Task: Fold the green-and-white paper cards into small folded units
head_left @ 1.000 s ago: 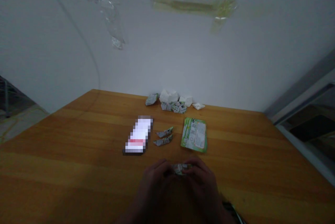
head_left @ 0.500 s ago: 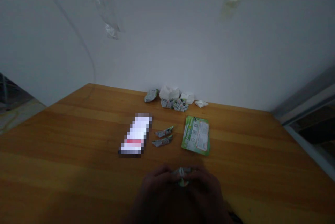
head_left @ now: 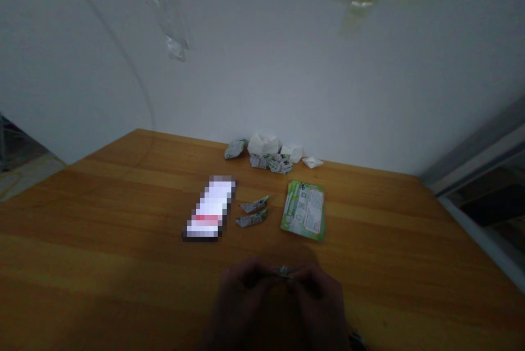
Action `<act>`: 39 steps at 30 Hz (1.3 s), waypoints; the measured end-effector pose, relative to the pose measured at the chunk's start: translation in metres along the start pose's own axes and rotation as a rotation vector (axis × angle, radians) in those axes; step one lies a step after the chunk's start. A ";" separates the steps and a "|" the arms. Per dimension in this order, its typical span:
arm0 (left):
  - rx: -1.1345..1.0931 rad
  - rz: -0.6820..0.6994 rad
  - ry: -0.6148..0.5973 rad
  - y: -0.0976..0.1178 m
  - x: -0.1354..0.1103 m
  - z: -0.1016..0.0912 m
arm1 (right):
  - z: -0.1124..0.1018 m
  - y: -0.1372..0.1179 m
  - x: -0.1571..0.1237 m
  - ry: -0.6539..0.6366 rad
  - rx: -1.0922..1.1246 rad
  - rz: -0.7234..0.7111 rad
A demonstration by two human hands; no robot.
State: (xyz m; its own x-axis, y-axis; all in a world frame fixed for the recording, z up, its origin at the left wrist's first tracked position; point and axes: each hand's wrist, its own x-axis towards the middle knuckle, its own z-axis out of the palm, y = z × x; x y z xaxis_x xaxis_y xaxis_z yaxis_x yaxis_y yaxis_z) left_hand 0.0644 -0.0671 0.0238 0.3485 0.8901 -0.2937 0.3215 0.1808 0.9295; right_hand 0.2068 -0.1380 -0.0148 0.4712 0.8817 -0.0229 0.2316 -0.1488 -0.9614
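Landmark: green-and-white rectangular printed leaflet stack (head_left: pixel 304 210) on brown wooden table (head_left: pixel 102 220). Nearer the viewer than the stack: left hand (head_left: pixel 243 292) and right hand (head_left: pixel 320 292), thumbs and fingers pinched nearly closed on opposite ends of small grey-green folded printed paper (head_left: pixel 283 270); its folds too dim to tell. Left of stack: two slender folded printed paper strips (head_left: pixel 251 218), then black-edged rectangular phone (head_left: pixel 210 208), screen lit.

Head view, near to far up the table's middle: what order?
Small folded printed paper held between left hand and right hand, nearer slim grey-green folded strip, farther matching strip, two grey-green printed paper clumps, largest crumpled white paper.
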 end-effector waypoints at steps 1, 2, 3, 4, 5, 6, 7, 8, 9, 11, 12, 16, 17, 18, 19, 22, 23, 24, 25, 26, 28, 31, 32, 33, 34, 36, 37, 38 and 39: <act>-0.028 -0.034 0.008 0.000 0.000 0.002 | 0.001 0.001 -0.001 0.015 0.017 0.042; -0.055 -0.056 0.019 -0.001 0.001 0.004 | 0.003 0.002 -0.002 0.035 0.039 0.075; -0.080 -0.064 0.036 -0.002 0.001 0.005 | 0.004 0.003 -0.002 0.055 0.070 0.094; -0.110 -0.062 0.052 -0.004 0.002 0.007 | 0.006 0.004 -0.003 0.071 0.114 0.100; -0.143 -0.059 0.064 -0.006 0.002 0.007 | 0.007 0.006 -0.003 0.088 0.165 0.096; -0.176 -0.060 0.071 -0.007 0.003 0.008 | 0.008 0.007 -0.003 0.099 0.216 0.091; -0.202 -0.061 0.070 -0.008 0.004 0.008 | 0.009 0.008 -0.003 0.101 0.258 0.086; -0.211 -0.058 0.060 -0.009 0.004 0.008 | 0.009 0.008 -0.003 0.093 0.279 0.080; -0.196 -0.048 0.039 -0.009 0.005 0.007 | 0.009 0.009 -0.003 0.080 0.274 0.070; -0.106 -0.006 -0.020 -0.009 0.006 0.004 | 0.006 0.010 -0.002 0.060 0.189 0.036; -0.042 0.011 -0.051 -0.009 0.006 0.003 | 0.005 0.010 0.000 0.058 0.126 0.005; 0.191 0.000 -0.087 -0.012 0.005 0.000 | 0.000 0.010 0.005 0.004 -0.029 -0.136; 0.216 -0.005 -0.095 -0.013 0.005 0.000 | 0.000 0.010 0.006 -0.028 -0.029 -0.150; 0.222 -0.005 -0.108 -0.014 0.004 0.000 | 0.000 0.010 0.006 -0.061 -0.019 -0.153; 0.214 -0.004 -0.118 -0.016 0.004 0.001 | 0.001 0.010 0.007 -0.084 -0.008 -0.149; 0.216 0.009 -0.052 -0.020 0.003 0.003 | 0.004 0.012 0.006 -0.117 -0.019 -0.183; 0.242 0.026 -0.015 -0.020 0.003 0.003 | 0.005 0.014 0.006 -0.120 -0.045 -0.214; 0.275 0.050 0.011 -0.019 0.003 0.002 | 0.005 0.015 0.006 -0.122 -0.080 -0.249; 0.308 0.084 0.023 -0.017 0.004 0.000 | 0.004 0.015 0.006 -0.113 -0.118 -0.287; 0.337 0.125 0.033 -0.016 0.005 -0.002 | 0.002 0.015 0.008 -0.088 -0.157 -0.326; 0.371 0.210 0.057 -0.012 0.008 -0.010 | -0.006 0.015 0.014 0.006 -0.246 -0.421; 0.404 0.303 0.189 -0.014 0.017 -0.023 | -0.025 0.015 0.033 0.137 -0.439 -0.586; 0.406 0.355 0.243 -0.016 0.021 -0.026 | -0.031 0.015 0.041 0.149 -0.508 -0.621; 0.427 0.413 0.248 -0.019 0.024 -0.029 | -0.036 0.017 0.049 0.172 -0.557 -0.653; 0.440 0.465 0.308 -0.021 0.027 -0.030 | -0.040 0.018 0.055 0.177 -0.590 -0.672; 0.465 0.566 0.382 -0.025 0.029 -0.029 | -0.045 0.022 0.066 0.184 -0.631 -0.682; 0.472 0.611 0.414 -0.025 0.029 -0.028 | -0.045 0.023 0.070 0.185 -0.648 -0.684; 0.479 0.650 0.428 -0.025 0.028 -0.026 | -0.045 0.024 0.073 0.183 -0.666 -0.682; 0.482 0.683 0.434 -0.024 0.027 -0.024 | -0.044 0.025 0.075 0.177 -0.684 -0.680</act>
State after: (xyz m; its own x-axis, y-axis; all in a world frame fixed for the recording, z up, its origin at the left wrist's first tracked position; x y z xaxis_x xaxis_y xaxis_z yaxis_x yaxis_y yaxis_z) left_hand 0.0453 -0.0377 -0.0007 0.2688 0.8350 0.4801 0.5324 -0.5441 0.6484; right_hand 0.2853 -0.0959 -0.0284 0.1632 0.8037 0.5722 0.9178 0.0892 -0.3869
